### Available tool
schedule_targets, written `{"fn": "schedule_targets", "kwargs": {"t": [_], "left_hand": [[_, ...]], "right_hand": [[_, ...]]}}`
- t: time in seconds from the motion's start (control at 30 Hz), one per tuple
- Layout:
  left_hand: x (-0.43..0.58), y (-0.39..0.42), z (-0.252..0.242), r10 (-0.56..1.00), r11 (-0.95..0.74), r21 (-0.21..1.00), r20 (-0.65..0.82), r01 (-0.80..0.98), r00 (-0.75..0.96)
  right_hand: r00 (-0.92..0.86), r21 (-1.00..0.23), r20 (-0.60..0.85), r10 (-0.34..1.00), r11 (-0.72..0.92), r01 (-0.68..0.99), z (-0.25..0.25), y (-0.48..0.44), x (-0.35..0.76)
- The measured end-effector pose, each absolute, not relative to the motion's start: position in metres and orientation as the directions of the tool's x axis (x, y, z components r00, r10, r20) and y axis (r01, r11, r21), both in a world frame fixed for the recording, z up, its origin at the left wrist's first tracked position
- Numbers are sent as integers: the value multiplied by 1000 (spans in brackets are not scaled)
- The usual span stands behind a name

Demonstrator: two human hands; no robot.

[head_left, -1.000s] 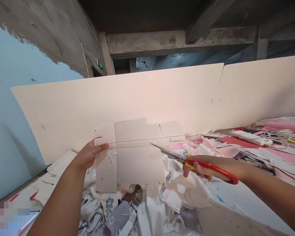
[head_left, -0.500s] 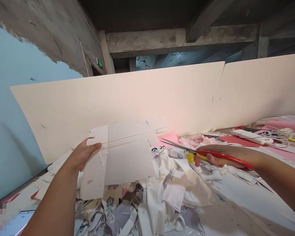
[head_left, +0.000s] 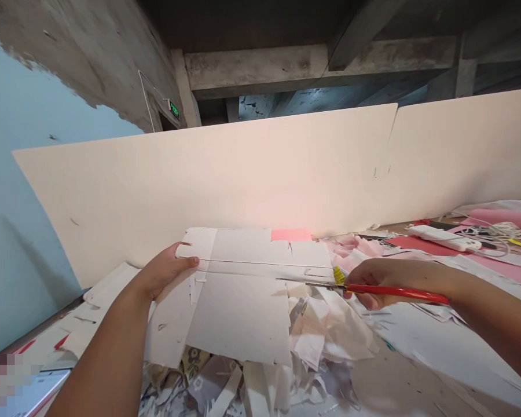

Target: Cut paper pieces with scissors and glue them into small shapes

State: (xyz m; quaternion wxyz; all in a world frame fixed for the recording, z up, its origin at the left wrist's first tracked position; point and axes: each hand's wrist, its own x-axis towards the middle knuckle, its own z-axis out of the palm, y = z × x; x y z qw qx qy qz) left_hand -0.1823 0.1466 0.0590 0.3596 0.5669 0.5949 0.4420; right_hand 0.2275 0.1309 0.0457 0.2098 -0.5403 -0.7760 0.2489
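Note:
My left hand (head_left: 169, 267) grips the left side of a white card sheet (head_left: 238, 315), thumb on top. The sheet has notched edges and several small slits. A thin pale line (head_left: 260, 263) runs across it from my thumb; whether cord or cut I cannot tell. My right hand (head_left: 373, 284) is wrapped round red-handled scissors (head_left: 395, 292). Their blades (head_left: 308, 284) point left over the sheet's right part, nearly together. Something yellow (head_left: 339, 277) shows beside my right fingers; its kind is unclear.
Fabric and paper scraps (head_left: 260, 385) lie heaped under the sheet. A tall pale board (head_left: 260, 174) stands behind. To the right are a white power strip (head_left: 443, 237), pink material (head_left: 499, 219) and tangled cord. A lit screen (head_left: 47, 391) shows at lower left.
The sheet has tilted and shifted right and down with my left hand. The scissors have levelled, their blades have come closer together, and they now overlap the sheet.

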Motion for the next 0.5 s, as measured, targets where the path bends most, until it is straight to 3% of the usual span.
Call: {"fn": "schedule_targets", "kwargs": {"t": [0.03, 0.13, 0.3, 0.5], "left_hand": [[-183, 147, 58, 993, -31, 930, 69, 366, -91], [-186, 149, 56, 996, -11, 925, 44, 379, -79], [-190, 150, 54, 997, 5, 924, 25, 381, -74], [-192, 148, 53, 995, 28, 921, 12, 390, -100]], "right_hand": [[-393, -613, -101, 914, 254, 748, 49, 128, 225], [-461, -620, -294, 838, 200, 759, 61, 122, 220], [-502, -601, -324, 802, 235, 764, 64, 121, 220], [-493, -574, -260, 831, 278, 770, 60, 121, 218]]}}
